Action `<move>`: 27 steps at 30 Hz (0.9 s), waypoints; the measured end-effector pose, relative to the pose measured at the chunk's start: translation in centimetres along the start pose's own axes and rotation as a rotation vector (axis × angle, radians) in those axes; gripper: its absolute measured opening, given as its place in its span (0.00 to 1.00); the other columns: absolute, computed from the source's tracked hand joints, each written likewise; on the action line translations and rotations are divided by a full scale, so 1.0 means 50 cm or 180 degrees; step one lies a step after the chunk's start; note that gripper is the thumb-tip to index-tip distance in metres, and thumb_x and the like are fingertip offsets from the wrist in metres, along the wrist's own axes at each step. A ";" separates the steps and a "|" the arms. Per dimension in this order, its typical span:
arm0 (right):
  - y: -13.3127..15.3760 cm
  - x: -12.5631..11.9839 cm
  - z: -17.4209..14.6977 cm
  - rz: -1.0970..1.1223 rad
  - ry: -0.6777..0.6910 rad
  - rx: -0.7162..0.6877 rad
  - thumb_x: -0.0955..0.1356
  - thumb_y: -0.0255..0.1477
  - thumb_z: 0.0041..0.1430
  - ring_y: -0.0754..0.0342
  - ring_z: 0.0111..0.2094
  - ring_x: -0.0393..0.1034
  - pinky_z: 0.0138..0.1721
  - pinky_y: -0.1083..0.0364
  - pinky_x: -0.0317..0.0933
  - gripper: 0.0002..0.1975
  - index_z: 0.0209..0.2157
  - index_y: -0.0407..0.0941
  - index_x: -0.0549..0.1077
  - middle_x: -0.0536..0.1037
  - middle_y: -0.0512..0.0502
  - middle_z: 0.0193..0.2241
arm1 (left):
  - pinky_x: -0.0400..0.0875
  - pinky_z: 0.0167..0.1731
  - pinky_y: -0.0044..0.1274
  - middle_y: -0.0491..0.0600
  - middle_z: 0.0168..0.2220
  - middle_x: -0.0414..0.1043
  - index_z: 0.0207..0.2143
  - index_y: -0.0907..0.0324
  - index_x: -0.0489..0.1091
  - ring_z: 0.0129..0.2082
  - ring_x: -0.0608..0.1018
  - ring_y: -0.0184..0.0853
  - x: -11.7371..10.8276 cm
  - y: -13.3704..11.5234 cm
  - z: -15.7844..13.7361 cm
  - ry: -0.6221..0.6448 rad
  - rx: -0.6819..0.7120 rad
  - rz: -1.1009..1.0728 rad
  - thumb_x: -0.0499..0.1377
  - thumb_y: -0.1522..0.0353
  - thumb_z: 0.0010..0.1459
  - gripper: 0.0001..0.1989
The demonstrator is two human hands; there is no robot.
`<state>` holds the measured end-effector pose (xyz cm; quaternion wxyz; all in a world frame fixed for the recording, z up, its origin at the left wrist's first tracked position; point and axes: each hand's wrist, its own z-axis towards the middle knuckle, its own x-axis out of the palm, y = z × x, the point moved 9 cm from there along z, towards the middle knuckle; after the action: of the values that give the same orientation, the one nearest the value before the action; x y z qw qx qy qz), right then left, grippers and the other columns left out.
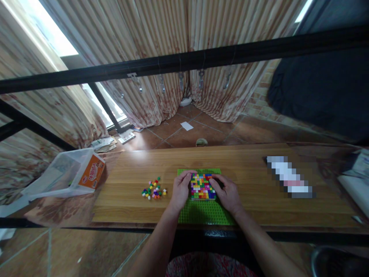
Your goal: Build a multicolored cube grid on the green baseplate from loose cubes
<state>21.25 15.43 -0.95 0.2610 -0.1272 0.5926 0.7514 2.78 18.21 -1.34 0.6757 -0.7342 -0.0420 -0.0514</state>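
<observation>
A block of many-coloured building bricks (202, 188) sits over the green studded baseplate (203, 213) in front of me. My left hand (182, 187) grips its left side, the thumb along the edge. On the opposite side my right hand (226, 191) holds it, with the thumb resting near the top right corner. Most of the fingertips are hidden behind the block. Whether the block is pressed onto the baseplate or only rests there, I cannot tell. To the left of the baseplate lies a loose pile of small coloured bricks (155, 189).
The wooden board (127, 169) carries all this. At its left stands a clear plastic bin (66, 173) with an orange label. A blurred-out item (290, 177) lies on the right. Beyond the board a dark metal bar (173, 63) crosses in front of the curtains (138, 30).
</observation>
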 end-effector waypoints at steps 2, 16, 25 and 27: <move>-0.001 0.001 0.000 0.0014 0.0020 -0.0001 0.64 0.45 0.57 0.48 0.38 0.73 0.43 0.49 0.65 0.18 0.37 0.46 0.76 0.79 0.44 0.36 | 0.67 0.34 0.23 0.48 0.31 0.75 0.34 0.60 0.77 0.32 0.73 0.33 0.000 0.002 0.000 0.0127 -0.0010 -0.0043 0.58 0.61 0.53 0.13; -0.020 0.005 -0.005 0.0017 0.0132 0.0106 0.64 0.46 0.57 0.46 0.38 0.73 0.41 0.48 0.66 0.20 0.39 0.45 0.76 0.79 0.42 0.37 | 0.67 0.33 0.22 0.48 0.32 0.75 0.38 0.60 0.76 0.30 0.73 0.32 0.002 0.021 0.000 0.0301 0.0231 -0.0019 0.56 0.59 0.56 0.16; 0.202 -0.016 0.027 -0.0324 -0.0257 -0.0755 0.63 0.37 0.60 0.49 0.42 0.70 0.46 0.49 0.62 0.12 0.39 0.48 0.75 0.78 0.44 0.38 | 0.69 0.41 0.26 0.50 0.36 0.76 0.39 0.60 0.75 0.38 0.75 0.36 -0.002 0.018 -0.007 0.0268 0.0577 0.0354 0.51 0.61 0.60 0.16; 0.267 0.046 0.032 -0.0293 0.0317 -0.1084 0.62 0.33 0.60 0.50 0.40 0.70 0.45 0.51 0.62 0.11 0.37 0.49 0.76 0.78 0.46 0.36 | 0.70 0.41 0.26 0.51 0.36 0.75 0.37 0.62 0.73 0.38 0.75 0.37 -0.002 0.029 -0.008 0.0235 0.0510 0.0714 0.49 0.63 0.61 0.16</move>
<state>12.30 15.34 9.33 0.2401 -0.2336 0.4625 0.8209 2.85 17.69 -2.73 0.7347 -0.6756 0.0612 0.0010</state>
